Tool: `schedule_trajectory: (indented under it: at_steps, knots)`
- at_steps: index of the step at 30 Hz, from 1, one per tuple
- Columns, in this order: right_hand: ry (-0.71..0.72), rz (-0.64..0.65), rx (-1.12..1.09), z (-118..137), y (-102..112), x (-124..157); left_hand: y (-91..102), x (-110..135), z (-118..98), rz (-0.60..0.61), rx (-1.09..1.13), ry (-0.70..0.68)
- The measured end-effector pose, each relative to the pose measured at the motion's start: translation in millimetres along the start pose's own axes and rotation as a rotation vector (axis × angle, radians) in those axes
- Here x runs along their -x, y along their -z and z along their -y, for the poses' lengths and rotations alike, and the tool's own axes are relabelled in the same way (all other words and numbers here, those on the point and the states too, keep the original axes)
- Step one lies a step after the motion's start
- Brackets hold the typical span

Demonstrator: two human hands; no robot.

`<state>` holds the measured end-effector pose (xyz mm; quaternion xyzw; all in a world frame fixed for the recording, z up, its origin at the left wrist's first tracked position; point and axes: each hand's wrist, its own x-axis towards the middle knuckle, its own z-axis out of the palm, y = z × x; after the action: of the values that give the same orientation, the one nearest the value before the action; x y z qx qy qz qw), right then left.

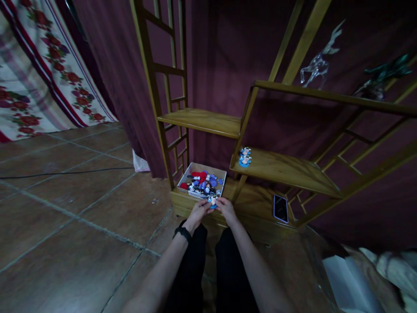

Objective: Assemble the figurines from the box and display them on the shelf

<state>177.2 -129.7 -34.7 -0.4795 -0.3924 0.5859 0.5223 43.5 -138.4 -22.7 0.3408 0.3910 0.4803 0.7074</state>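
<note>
Between my two hands, just in front of the box, is a small figurine [213, 201] with a blue base and a white and pinkish upper part. My left hand [198, 212] pinches it from the left, and my right hand [226, 208] grips its right side with the fingertips. Right behind them, a shallow white cardboard box [193, 168] holds a jumble of small red, purple, white and black pieces. Similar blue-based figurines [245, 161] stand close together at the left end of the middle shelf [286, 171].
The wooden shelf unit [202, 121] has slatted sides and boards at several heights. A phone [280, 208] lies on its bottom board at right. A clear deer ornament [316, 67] and a dark green ornament [378, 80] stand on the upper shelf. A cable [65, 173] crosses the tiled floor.
</note>
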Motion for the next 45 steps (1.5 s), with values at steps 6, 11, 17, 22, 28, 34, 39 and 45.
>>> schedule_trajectory:
  at_steps: [6,11,17,22,28,34,39,45]
  knots:
    - [-0.052,0.001,-0.077,2,-4,5,3.5,2,0,-0.066,0.002,-0.063]
    - [-0.085,0.082,-0.15,8,-3,6,5.2,1,-2,-0.092,0.037,-0.049]
    - [-0.098,0.086,-0.141,14,4,8,-0.2,-3,5,-0.071,0.07,-0.046]
    - [-0.075,0.062,-0.127,16,13,12,-7.4,-5,12,-0.08,0.086,-0.056]
    - [-0.089,0.05,-0.108,20,20,17,-13.7,-4,14,-0.097,0.07,-0.055]
    - [-0.119,0.098,-0.144,26,22,19,-17.1,-2,12,-0.104,0.046,-0.044]
    - [-0.202,0.115,-0.161,27,24,18,-16.6,-1,13,-0.085,0.019,-0.046]
    - [-0.163,0.1,-0.19,20,28,14,-18.8,0,12,-0.082,-0.028,-0.046]
